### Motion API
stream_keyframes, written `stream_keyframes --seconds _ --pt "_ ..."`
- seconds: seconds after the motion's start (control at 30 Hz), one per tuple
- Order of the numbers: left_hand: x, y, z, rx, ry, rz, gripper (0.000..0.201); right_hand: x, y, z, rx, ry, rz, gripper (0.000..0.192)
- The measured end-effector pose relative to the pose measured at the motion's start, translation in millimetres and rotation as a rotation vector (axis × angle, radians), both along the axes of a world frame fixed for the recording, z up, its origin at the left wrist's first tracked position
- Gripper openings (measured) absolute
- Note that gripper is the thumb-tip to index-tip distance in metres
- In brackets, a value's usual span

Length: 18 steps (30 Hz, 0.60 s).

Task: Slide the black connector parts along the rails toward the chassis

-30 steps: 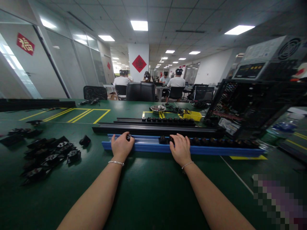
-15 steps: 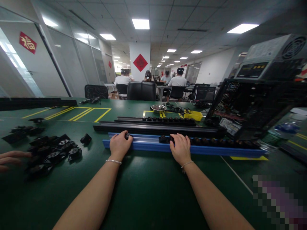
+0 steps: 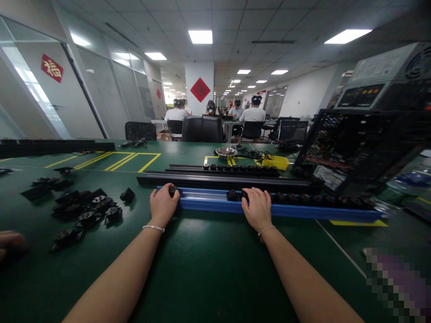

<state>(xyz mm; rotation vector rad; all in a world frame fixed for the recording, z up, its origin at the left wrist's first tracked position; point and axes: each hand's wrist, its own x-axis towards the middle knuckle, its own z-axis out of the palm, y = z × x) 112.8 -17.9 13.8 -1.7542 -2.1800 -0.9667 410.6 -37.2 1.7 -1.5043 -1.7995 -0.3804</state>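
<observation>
A long blue channel rail (image 3: 215, 205) lies across the green table, with a row of small black plastic parts (image 3: 303, 198) set along its right half. My left hand (image 3: 163, 206) is closed at the rail's left end, a small black part (image 3: 173, 190) between thumb and fingers. My right hand (image 3: 257, 208) curls over the rail near its middle, fingers closed on another black part (image 3: 244, 195) that they mostly hide. Just left of it, a black part (image 3: 232, 194) sits in the channel. The stretch of channel between my hands shows bare.
Loose black parts (image 3: 84, 208) are heaped at left, near a co-worker's blurred hand (image 3: 13, 246). Behind the rail lie black rails (image 3: 215, 181), a metal bowl (image 3: 226, 153), cables and a yellow tray (image 3: 275, 162). An open computer case (image 3: 353, 152) stands at right.
My left hand has moved left along the rail with the black part. The right hand stays in place on the rail. The co-worker's hand has drawn back from the heap. The view has shifted slightly.
</observation>
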Motion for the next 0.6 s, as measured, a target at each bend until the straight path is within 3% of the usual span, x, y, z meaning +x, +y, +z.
stream_keyframes --seconds 0.23,0.6 --pt "0 -2 -2.1 -0.006 -0.137 0.114 0.044 1 0 -0.2 -0.015 -0.024 -0.016 0.032" --pt "-15 5 -5.5 -0.010 -0.151 0.141 0.042 1 1 -1.7 -0.007 -0.041 -0.018 0.032"
